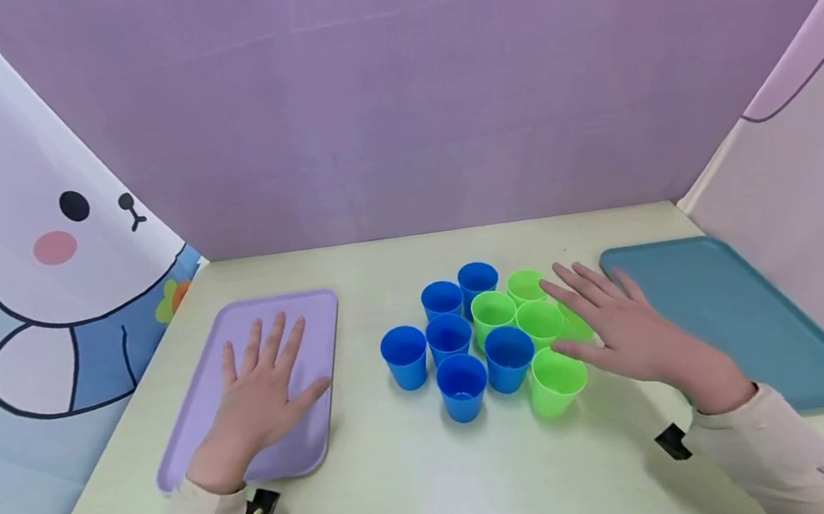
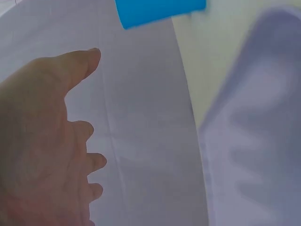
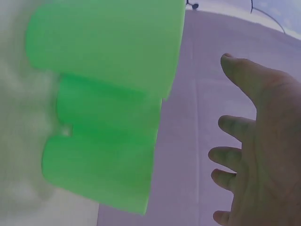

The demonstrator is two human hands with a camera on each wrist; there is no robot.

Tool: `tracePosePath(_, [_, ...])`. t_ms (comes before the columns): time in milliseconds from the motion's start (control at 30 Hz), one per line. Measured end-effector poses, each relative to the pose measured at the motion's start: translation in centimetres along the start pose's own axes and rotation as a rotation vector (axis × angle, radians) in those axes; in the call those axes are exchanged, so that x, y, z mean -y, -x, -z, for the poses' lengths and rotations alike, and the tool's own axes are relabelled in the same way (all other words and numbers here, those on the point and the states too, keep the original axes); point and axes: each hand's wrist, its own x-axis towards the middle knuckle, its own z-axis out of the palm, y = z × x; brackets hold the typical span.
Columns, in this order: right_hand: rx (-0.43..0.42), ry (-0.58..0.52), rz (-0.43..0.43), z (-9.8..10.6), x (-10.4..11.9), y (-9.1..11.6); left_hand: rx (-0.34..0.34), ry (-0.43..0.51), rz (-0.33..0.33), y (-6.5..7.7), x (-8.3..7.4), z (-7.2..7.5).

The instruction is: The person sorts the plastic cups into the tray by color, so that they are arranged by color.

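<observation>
Pale sleeves (image 1: 771, 447), left hand (image 1: 257, 403) over purple tray (image 1: 319, 325), right hand (image 1: 631, 333) near green cups (image 1: 557, 384), fingers (image 1: 291, 350) spread wide

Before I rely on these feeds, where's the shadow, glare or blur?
Head: soft shadow near the right hand, faint sheen on the table; left wrist: purple tray blurred, finger-like shadows across it; right wrist: green cups soft-edged, table beside them hazy.

Six blue cups (image 1: 464, 398) stood between left fingers (image 1: 273, 340) and right fingers (image 1: 567, 297); five green cups (image 1: 557, 388) showed near right fingers. One purple tray (image 1: 303, 440) lay under left fingers, one teal tray (image 1: 750, 314) to right of right fingers.
</observation>
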Motion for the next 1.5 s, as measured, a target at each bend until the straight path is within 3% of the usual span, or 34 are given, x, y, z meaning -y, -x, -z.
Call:
tracePosePath(267, [-0.001, -0.027, 0.095, -0.9, 1.8, -1.2, -0.002, 0.06, 0.099, 2.6, 3.8, -0.4])
tracePosePath(467, [-0.011, -0.074, 0.16, -1.6, 2.5, -2.0, 0.041, 0.114, 0.187, 4.9, 7.2, -0.9])
tracePosePath(733, [0.044, -0.138, 0.148, -2.1, 2.8, -2.6, 0.072, 0.195, 0.264, 7.2, 11.8, -1.9])
tracePosePath(933, [0.062, -0.171, 0.141, -2.7, 2.7, -3.1, 0.149, 0.343, 0.28, 8.3, 14.5, -2.3])
tracePosePath(1200, [0.051, -0.189, 0.113, -3.1, 3.0, -3.5, 0.225, 0.526, 0.267, 9.4, 16.3, -2.5])
tracePosePath(1500, [0.072, -0.242, 0.076, -3.0, 3.0, -3.8, 0.283, 0.624, 0.276, 9.7, 17.2, -2.2])
